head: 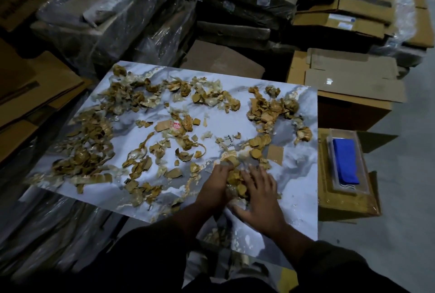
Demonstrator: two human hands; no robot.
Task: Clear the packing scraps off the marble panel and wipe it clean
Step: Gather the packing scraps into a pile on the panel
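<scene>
Both hands are gathering a clump of scraps point(236, 181) at lower centre of the marble panel point(294, 170): left hand point(217, 186) and right hand point(260, 196), fingers spread flat, pressing in from either side, pinching nothing. Judgement: keep palms low, rake toward the near edge so thin film isn't slipping under. Most scraps are lying well apart, upper left and upper right. Blue cloth point(344, 161) is waiting in its tray point(363, 182) at right
</scene>
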